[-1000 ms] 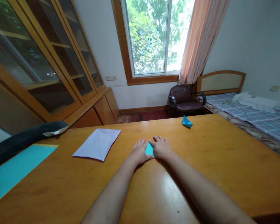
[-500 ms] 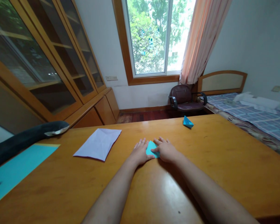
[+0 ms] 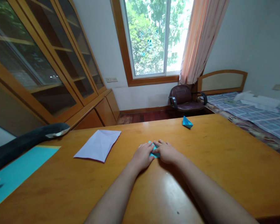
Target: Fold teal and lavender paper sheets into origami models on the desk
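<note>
On the wooden table (image 3: 214,161), a small folded piece of turquoise paper (image 3: 156,154) lies flat between my hands, mostly covered by them. My left hand (image 3: 143,155) lies over its left side with the fingertips resting on the paper. From the other side, my right hand (image 3: 166,151) presses on it with fingers stretched out. The fingertips of the two hands almost meet over the sheet. Farther back to the right stands a small blue folded paper boat (image 3: 187,122).
A creased pale lilac sheet (image 3: 98,145) lies left of my hands. At the far left, a turquoise sheet (image 3: 25,168) sits partly beneath a dark plush toy (image 3: 30,137). Beyond the table are a maroon armchair (image 3: 184,97), a bed (image 3: 254,109) and a glass-door cabinet (image 3: 67,59).
My left hand has slid right over the turquoise paper, closer to my right hand, and less of the paper shows. The right hand has barely moved.
</note>
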Action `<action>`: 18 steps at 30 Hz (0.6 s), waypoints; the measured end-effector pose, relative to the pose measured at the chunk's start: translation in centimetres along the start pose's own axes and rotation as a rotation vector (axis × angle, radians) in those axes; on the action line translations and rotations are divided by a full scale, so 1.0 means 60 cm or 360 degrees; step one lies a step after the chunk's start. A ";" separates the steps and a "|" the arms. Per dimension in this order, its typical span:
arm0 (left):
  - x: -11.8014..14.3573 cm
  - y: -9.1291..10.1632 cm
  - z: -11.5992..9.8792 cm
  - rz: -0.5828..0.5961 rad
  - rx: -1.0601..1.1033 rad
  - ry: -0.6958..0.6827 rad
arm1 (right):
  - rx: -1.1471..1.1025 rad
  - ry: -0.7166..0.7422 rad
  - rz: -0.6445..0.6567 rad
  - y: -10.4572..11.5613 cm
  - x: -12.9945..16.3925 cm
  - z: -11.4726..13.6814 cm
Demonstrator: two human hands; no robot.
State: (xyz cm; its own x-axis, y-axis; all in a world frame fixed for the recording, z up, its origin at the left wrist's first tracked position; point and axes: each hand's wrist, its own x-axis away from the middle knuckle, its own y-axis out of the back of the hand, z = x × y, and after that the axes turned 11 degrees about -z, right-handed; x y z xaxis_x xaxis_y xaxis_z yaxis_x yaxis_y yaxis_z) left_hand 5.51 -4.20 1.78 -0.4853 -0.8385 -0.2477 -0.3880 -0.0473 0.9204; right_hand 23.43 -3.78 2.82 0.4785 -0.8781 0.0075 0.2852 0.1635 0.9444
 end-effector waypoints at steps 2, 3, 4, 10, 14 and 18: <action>-0.002 -0.004 -0.005 -0.0051 -0.0018 0.0052 | 0.0002 -0.0042 -0.0043 -0.006 -0.007 -0.003; -0.004 -0.008 -0.006 -0.0062 -0.0035 0.0102 | 0.0007 -0.0062 -0.0070 -0.009 -0.010 -0.003; -0.006 -0.011 -0.006 -0.0065 -0.0052 0.0153 | 0.0017 -0.0078 -0.0095 -0.012 -0.013 -0.004; -0.014 -0.037 0.005 -0.0004 -0.0089 0.0228 | 0.0091 -0.0106 -0.0208 -0.025 -0.028 0.002; -0.011 -0.045 0.007 0.0056 -0.0177 0.0318 | 0.0131 -0.0110 -0.0197 -0.029 -0.029 0.007; -0.008 -0.047 0.009 0.0064 -0.0249 0.0391 | 0.0146 -0.0152 -0.0188 -0.030 -0.023 0.009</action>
State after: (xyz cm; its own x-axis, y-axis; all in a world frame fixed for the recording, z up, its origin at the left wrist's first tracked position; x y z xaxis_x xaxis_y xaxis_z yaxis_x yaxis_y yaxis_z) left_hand 6.38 -3.37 -0.84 -0.2859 -0.9470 -0.1467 -0.2374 -0.0783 0.9683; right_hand 21.80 -3.12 1.28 0.3638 -0.9282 -0.0782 0.2557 0.0188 0.9666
